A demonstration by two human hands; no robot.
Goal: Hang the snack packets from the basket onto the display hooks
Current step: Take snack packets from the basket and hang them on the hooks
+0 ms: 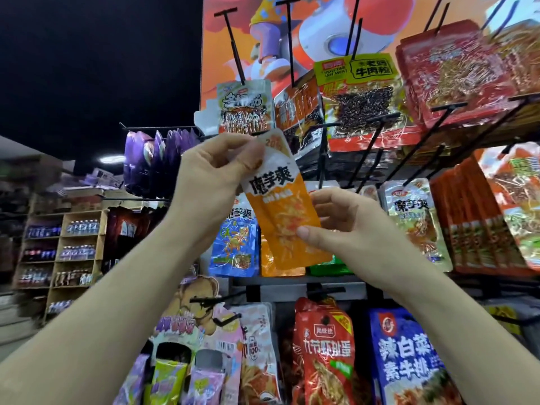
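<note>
Holding orange pkt (pixel 280 206) up in front of rack (pixel 336 289), mid row, tilted, top end up-left. Pinching top corner w/ left grip (pixel 216 171), fingers curled. Clamping lower-right edge w/ right grip (pixel 344 226): thumb on front, fingers behind. Top end just under white pkt (pixel 244 109); can't tell if on a hook. Overlapping blue pkt (pixel 233 247) behind.

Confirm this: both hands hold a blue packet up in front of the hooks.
Wrong colour: the head view shows the packet is orange with a white top. The left hand and right hand do hold it up in front of the hooks.
</note>
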